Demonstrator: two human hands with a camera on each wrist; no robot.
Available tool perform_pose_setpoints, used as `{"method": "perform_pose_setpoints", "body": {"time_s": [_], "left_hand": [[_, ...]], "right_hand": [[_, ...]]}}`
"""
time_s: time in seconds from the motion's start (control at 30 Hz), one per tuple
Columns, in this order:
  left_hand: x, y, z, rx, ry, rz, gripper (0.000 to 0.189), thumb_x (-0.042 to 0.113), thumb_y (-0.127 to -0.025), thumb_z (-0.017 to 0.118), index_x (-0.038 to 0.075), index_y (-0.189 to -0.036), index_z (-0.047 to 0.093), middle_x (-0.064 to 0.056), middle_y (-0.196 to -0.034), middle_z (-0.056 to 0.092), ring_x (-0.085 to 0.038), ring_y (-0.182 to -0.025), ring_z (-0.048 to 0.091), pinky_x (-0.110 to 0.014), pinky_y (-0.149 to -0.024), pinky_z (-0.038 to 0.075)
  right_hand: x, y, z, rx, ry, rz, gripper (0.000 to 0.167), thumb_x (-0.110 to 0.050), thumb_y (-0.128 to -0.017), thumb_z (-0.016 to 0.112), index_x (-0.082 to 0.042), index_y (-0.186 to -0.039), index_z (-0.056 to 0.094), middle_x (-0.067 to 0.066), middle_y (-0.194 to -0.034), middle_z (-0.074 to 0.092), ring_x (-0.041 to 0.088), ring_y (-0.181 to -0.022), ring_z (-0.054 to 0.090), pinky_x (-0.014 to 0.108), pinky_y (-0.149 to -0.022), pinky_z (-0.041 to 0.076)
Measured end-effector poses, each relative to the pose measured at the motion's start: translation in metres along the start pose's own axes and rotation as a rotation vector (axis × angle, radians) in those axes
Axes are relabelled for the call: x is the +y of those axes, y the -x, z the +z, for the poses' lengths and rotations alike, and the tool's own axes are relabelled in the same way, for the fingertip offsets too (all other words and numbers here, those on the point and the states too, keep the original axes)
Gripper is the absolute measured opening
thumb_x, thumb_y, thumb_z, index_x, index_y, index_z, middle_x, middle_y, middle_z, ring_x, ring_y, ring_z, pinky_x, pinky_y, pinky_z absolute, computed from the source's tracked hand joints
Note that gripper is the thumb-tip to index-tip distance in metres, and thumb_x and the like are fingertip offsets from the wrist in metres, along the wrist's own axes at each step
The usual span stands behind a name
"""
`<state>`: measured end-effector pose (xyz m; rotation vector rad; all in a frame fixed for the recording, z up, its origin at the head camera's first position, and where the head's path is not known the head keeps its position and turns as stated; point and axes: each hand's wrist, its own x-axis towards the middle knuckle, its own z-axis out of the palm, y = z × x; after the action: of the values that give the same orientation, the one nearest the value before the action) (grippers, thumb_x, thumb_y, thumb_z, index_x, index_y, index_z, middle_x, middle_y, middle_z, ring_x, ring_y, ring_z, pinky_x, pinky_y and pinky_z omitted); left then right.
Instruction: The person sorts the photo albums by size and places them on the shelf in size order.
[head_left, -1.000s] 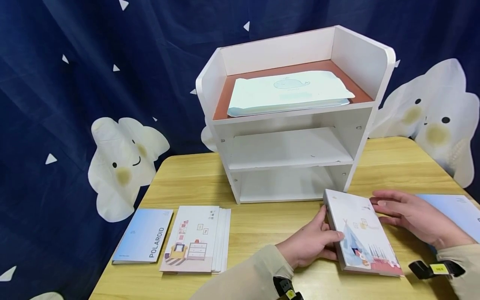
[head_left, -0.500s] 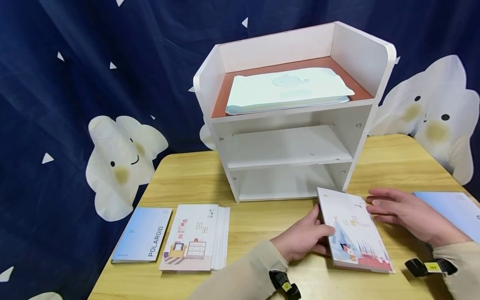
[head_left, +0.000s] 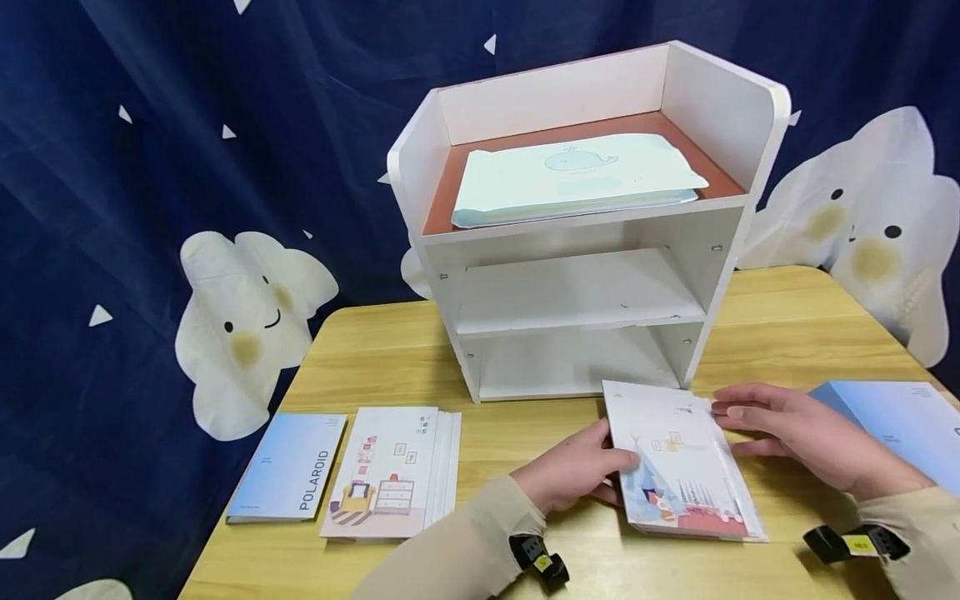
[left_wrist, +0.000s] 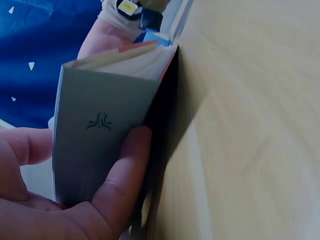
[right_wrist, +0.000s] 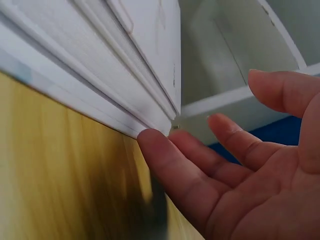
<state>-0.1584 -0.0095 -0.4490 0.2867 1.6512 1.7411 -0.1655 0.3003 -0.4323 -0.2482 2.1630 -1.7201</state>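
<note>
- Currently, the left grip (head_left: 573, 471) pinches the tent-printed book (head_left: 678, 467) at its left side, with the thumb on the cover and a finger along the grey spine, which bears a small dark emblem.
- Opposite, the right grip (head_left: 802, 429) is spread, its fingers held out loosely at the book's right side near the far corner; the right wrist view puts a fingertip at that corner, though firm contact is hard to tell.
- That book is face up on the near right part of the worktop (head_left: 390, 358), just before the right front corner of the white shelf unit (head_left: 577, 292); a dark gap shows under its spine side in the left wrist view.
- Several layers fan out along its right side; whether they are pages or separate booklets, I cannot tell.
- To the right, a blue book (head_left: 892, 421) lies partly behind the right forearm and runs to the picture's edge.
- Well to the left sit the armchair-printed booklets (head_left: 378, 483), overlapping, and beside them the blue POLAROID book (head_left: 288, 467).
- On the unit's reddish top lies a whale-printed book (head_left: 577, 179).
- Behind everything hangs a navy curtain (head_left: 337, 108) with white triangles and smiling pale shapes.
</note>
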Motion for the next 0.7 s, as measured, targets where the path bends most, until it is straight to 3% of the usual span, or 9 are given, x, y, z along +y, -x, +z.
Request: {"method": "perform_pose_setpoints", "body": {"time_s": [0.2, 0.37, 0.7], "left_hand": [[-0.004, 0.013, -0.024, -0.019, 0.017, -0.011, 0.034, 0.011, -0.103, 0.055, 0.014, -0.137, 0.051, -0.011, -0.106, 0.072, -0.031, -0.091, 0.073, -0.042, -0.073, 0.062], [-0.003, 0.027, -0.042, -0.031, 0.049, 0.013, 0.039, 0.012, -0.102, 0.055, 0.013, -0.141, 0.046, -0.014, -0.112, 0.071, -0.033, -0.096, 0.072, -0.046, -0.076, 0.061], [0.001, 0.055, -0.076, 0.029, 0.005, 0.088, 0.048, 0.009, -0.102, 0.053, 0.011, -0.147, 0.039, -0.018, -0.117, 0.069, -0.032, -0.099, 0.071, -0.043, -0.081, 0.060]], "right_hand": [[-0.008, -0.006, 0.018, -0.101, -0.076, 0.007, 0.055, -0.018, -0.108, 0.050, 0.018, -0.146, 0.033, 0.033, -0.144, 0.046, 0.010, -0.117, 0.062, 0.041, -0.092, 0.056], [-0.013, -0.014, 0.038, -0.138, -0.123, 0.027, 0.055, -0.019, -0.107, 0.053, 0.016, -0.146, 0.035, 0.033, -0.146, 0.044, 0.011, -0.120, 0.061, 0.042, -0.093, 0.056], [-0.015, -0.029, 0.074, -0.209, -0.243, 0.000, 0.054, -0.016, -0.107, 0.052, 0.014, -0.147, 0.033, 0.032, -0.149, 0.038, 0.032, -0.133, 0.050, 0.046, -0.098, 0.052]]}}
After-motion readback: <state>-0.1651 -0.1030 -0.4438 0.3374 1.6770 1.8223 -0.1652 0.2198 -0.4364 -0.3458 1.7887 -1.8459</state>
